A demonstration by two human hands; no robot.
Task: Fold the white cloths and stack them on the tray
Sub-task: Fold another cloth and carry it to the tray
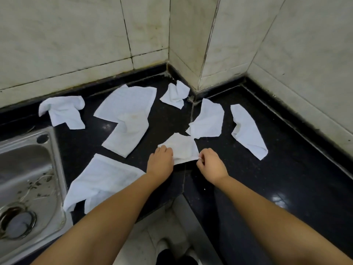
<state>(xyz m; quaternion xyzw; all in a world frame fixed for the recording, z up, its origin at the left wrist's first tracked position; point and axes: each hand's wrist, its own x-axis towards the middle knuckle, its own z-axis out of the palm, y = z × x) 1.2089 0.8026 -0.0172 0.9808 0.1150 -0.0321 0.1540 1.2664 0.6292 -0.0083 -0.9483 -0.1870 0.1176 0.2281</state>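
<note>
Head view, corner of a black polished stone counter [267,178] under pale tiled walls [76,35]. Small white terry cloth [181,148] lies flat near the counter's inner corner edge. Left hand [160,161] grips its near-left edge, fingers curled over the fabric. Right hand [211,165] pinches its near-right corner between thumb and fingertips. Seven other white cloths, crumpled or loosely spread, lie scattered on the counter around it; nearest is the one just beyond [207,121]. Stainless steel sink [24,169] at left, with debris in the basin.
</note>
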